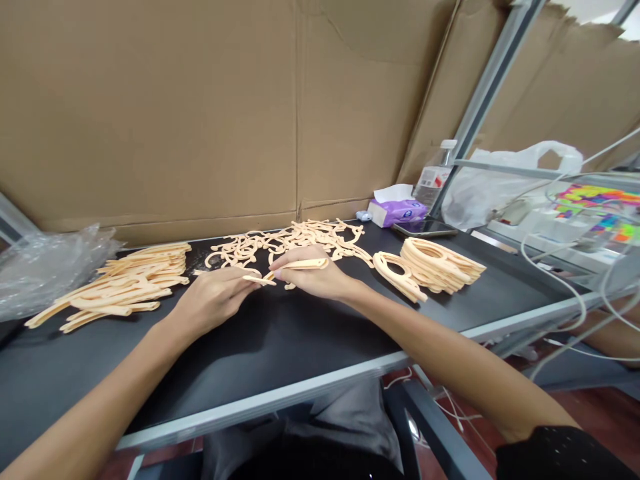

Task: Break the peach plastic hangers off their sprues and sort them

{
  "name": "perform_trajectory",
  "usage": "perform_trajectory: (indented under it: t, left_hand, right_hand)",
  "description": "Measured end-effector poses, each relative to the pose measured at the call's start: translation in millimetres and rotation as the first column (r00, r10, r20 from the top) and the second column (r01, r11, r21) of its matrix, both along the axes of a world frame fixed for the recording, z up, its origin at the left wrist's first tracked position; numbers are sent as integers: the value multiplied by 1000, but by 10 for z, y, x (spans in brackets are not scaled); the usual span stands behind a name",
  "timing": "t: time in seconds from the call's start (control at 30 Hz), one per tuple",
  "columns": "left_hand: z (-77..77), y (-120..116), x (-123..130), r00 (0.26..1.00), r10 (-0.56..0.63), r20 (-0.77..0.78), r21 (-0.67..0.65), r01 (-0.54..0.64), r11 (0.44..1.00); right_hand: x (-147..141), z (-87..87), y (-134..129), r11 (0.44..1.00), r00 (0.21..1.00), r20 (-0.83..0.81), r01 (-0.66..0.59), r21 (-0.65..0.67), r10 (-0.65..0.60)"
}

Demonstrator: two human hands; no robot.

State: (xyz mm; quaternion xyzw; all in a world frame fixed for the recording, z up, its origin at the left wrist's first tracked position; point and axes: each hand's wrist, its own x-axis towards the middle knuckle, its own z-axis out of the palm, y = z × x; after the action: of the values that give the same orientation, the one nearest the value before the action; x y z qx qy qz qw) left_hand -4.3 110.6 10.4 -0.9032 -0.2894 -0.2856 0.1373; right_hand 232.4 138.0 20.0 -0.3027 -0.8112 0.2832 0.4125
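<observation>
My left hand is closed around a cream plastic piece whose flat tip sticks out toward the right. Close beside it, my right hand pinches a long cream plastic strip with a small hole near its end. The two pieces meet or nearly meet between my fingers; whether they are joined I cannot tell. Behind both hands lies a loose heap of small curved cream parts. To the left is a pile of long cream strips, and to the right a stack of ring-ended cream pieces.
A crumpled clear plastic bag lies at the far left. At the back right are a purple tissue pack, a phone and a bottle. Cardboard walls the black table's back; white cables hang on the right.
</observation>
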Motion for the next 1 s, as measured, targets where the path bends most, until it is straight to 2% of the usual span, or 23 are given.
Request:
perform_trajectory:
  t: [0.1,0.23,0.47,0.63,0.73,0.83,1.0]
  left_hand:
    - [-20,-5,-2,999,12,-39,94,-8,996]
    - [-35,-13,10,999,-18,-34,122,22,992]
    - [-16,-55,41,999,-22,-33,174,27,984]
    - [2,-76,54,998,-39,-52,250,51,967]
    - [18,-62,48,997,-34,-75,257,52,965]
    - [46,-42,48,995,-38,-90,198,55,979]
    - [71,-29,64,997,-45,-63,160,55,986]
  right_hand:
    - [12,-1,18,997,999,-34,-29,-70,27]
    - [30,-12,49,982,993,-94,-85,-167,69]
    - [19,-26,48,938,981,-175,-131,-322,77]
    - [-37,-78,28,884,981,-178,-150,-443,77]
    - [-66,-112,24,902,987,-137,-134,-410,85]
    - [-76,-118,28,931,992,-116,-81,-355,43]
    - [-75,-96,42,930,982,-185,-105,-351,41]
